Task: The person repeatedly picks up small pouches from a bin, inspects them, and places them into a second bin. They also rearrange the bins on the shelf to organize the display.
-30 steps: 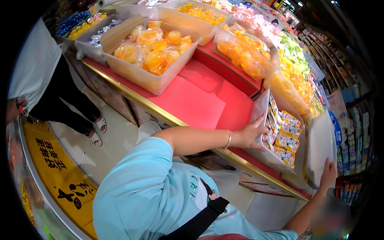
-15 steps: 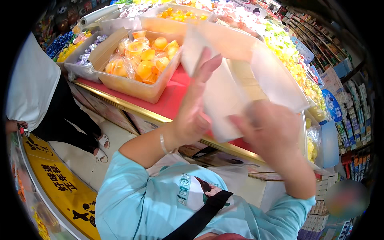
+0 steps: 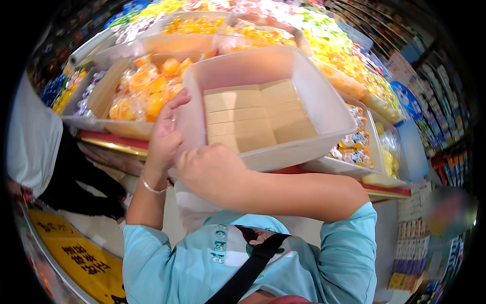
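A translucent white plastic bin [image 3: 243, 161] tilts in front of me over the counter, with a creased cardboard sheet [image 3: 253, 119] lying on its bottom. My left hand [image 3: 169, 134] holds the bin's left side, fingers stretched along the outer wall and thumb bent near the corner. Across my body reaches my right hand [image 3: 210, 167], its fingers curled at the bin's near left corner beside the left hand. What lies inside that closed right hand is hidden.
Left of the bin stands a tub [image 3: 129, 127] of wrapped orange jelly cups. Packets in orange wrappers [image 3: 357, 137] fill a tray at right. More candy tubs [image 3: 195, 25] line the back. A person in a white top [image 3: 35, 131] stands at left.
The bin has swung from a steep, blurred tilt to a flatter one, showing its cardboard bottom. My right hand has crossed leftward to the near left corner, and my left hand has moved left.
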The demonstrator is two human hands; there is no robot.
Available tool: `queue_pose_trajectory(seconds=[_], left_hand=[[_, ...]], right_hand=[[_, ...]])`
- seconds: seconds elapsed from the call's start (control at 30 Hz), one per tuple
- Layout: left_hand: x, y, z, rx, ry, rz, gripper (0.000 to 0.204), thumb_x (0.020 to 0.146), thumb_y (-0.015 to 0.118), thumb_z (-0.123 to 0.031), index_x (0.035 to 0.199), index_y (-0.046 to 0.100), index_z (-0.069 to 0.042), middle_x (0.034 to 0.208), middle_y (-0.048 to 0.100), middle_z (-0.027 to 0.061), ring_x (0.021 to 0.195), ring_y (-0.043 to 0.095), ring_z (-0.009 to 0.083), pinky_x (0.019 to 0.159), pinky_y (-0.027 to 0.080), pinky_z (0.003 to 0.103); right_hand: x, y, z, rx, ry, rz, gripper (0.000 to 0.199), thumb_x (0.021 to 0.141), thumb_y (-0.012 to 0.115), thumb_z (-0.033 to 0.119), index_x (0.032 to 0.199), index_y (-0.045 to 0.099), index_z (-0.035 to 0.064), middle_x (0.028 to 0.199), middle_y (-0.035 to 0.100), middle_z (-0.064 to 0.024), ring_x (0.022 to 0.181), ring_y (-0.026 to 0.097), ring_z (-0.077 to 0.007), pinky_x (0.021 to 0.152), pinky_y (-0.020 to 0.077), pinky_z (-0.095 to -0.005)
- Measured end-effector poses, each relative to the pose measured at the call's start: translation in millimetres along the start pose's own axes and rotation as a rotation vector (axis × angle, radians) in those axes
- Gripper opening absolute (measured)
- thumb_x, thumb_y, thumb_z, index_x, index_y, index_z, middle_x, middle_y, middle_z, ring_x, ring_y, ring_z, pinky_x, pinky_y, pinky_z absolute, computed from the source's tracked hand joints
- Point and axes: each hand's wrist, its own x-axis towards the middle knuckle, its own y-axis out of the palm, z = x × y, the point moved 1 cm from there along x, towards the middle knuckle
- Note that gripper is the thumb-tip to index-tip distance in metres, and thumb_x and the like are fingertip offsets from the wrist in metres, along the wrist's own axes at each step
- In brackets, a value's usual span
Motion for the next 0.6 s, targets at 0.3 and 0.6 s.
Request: queue_pose_trajectory(seconds=[0.3,0.6], left_hand=[[16,-10,-7,0.17,-0.096,0.048,0.061,0.051,0.031,0.008,0.11,0.044,0.0,0.13,0.031,0.0152,0.125,0.024,0.0224,0.102,0.02,0.034],[62,37,-37,-0.204,0.182,0.123,0.039,0.077,0.048,-0.01,0.113,0.041,0.0,0.126,0.035,0.0139,0.117,0.035,0.021,0.097,0.03,0.036]], right_hand=[[-60,-38,-57,-0.105,0.179,-0.084,0.022,0.07,0.059,0.028,0.065,0.047,0.0111,0.057,0.048,-0.0006,0.053,0.053,-0.0154,0.045,0.0399,-0.0271],[-92,-89,-129,-0.34,0.122,-0.53,0.03,0.067,0.065,0.035,0.059,0.048,0.0103,0.052,0.043,-0.0024,0.045,0.045,-0.0179,0.042,0.0335,-0.0305]])
